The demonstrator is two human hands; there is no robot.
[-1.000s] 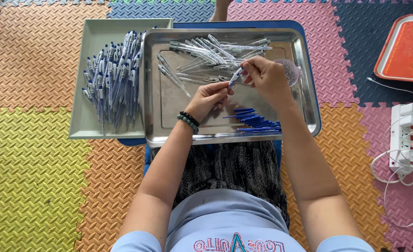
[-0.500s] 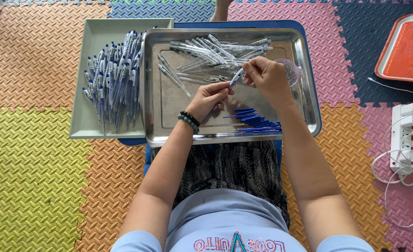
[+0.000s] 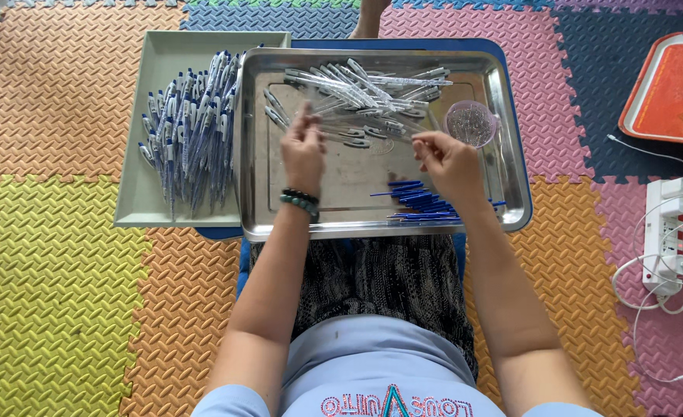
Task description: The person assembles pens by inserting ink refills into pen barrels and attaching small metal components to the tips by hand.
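A steel tray (image 3: 503, 208) rests on my lap. A heap of clear pen barrels (image 3: 372, 89) lies at its far side, and blue refills (image 3: 422, 202) lie near its front right. My left hand (image 3: 304, 150) is over the tray's left half with its fingers closed around what looks like a slim pen pointing away from me. A beaded bracelet (image 3: 300, 201) is on that wrist. My right hand (image 3: 448, 161) hovers above the refills, its fingertips pinched on the end of a clear barrel at the heap's edge. A small clear round dish (image 3: 471, 122) sits just beyond my right hand.
A grey tray (image 3: 144, 193) with several finished blue-and-white pens (image 3: 191, 127) adjoins the steel tray on the left. An orange tray (image 3: 669, 93) lies at the far right, and a white power strip (image 3: 666, 232) with cables lies on the foam floor mats (image 3: 55, 278).
My hands were together over the tray's middle working on one pen. They have now parted: the left hand moved left and the right hand dropped slightly toward the barrel heap's edge.
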